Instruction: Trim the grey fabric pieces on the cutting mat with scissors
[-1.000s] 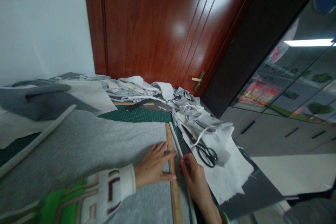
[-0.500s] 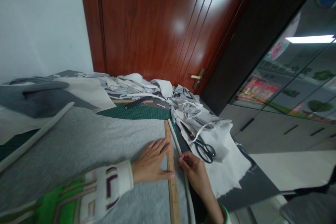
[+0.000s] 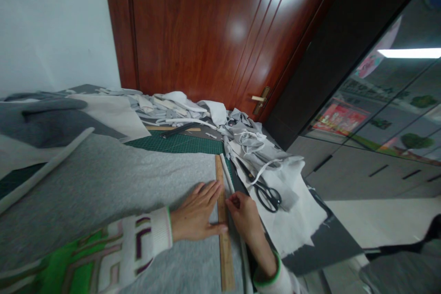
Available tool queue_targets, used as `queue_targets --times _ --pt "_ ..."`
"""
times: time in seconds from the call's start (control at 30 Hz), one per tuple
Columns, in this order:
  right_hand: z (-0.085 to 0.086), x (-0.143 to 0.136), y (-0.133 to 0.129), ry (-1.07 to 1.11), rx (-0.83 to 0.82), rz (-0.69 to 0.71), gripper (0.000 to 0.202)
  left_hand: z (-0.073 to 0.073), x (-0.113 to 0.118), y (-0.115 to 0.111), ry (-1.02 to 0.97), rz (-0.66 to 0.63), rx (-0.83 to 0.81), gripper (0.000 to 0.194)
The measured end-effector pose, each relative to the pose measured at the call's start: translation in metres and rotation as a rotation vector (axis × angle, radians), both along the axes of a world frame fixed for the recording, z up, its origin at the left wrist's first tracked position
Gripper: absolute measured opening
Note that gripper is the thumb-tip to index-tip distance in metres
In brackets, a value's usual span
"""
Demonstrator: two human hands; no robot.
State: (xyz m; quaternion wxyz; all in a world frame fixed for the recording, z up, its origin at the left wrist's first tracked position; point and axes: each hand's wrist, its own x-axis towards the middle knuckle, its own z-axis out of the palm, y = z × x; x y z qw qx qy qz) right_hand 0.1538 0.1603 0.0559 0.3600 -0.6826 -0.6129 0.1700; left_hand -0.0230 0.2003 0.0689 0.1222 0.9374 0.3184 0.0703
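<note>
Grey fleece-like fabric (image 3: 138, 174) lies spread before me, with a wooden ruler (image 3: 225, 257) laid lengthwise near its right edge. My left hand (image 3: 200, 211) rests flat on the fabric, fingers stretched out, with its fingertips and thumb over the ruler. Just right of the ruler, the fingers of my right hand (image 3: 243, 213) are curled together in a pinch above the fabric's edge. Whatever they hold is too small or hidden to make out. The pale rolled edge (image 3: 226, 172) of the fabric runs beside the ruler and passes under my right hand.
Black-handled scissors (image 3: 268, 197) lie on white cloth (image 3: 292, 227) to the right. Fabric scraps (image 3: 186, 105) are heaped along the back near a wooden door (image 3: 193, 32). A green cutting mat (image 3: 179, 143) shows beyond the fabric. Dark grey cloth (image 3: 55, 121) is piled at the left.
My right hand has moved left, from the fabric's rolled edge to beside the ruler, still pinched. My left hand stays pressed on the ruler.
</note>
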Motion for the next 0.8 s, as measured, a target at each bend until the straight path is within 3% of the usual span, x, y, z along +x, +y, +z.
queue_targets --times 0.23,0.53,0.7,0.8 --pt "0.001 0.0 -0.012 -0.144 -0.051 0.001 0.016 0.003 0.001 0.0 0.023 -0.007 -0.012 0.096" --pt "0.017 0.001 -0.062 -0.157 -0.312 0.146 0.018 0.008 0.003 -0.003 0.009 0.022 -0.018 0.093" --pt "0.008 0.003 -0.087 -0.206 -0.314 0.141 0.018 0.004 0.003 0.0 0.009 0.018 -0.015 0.096" --pt "-0.003 0.013 -0.098 -0.165 -0.318 0.207 0.02 0.002 0.003 0.0 -0.007 0.01 0.0 0.098"
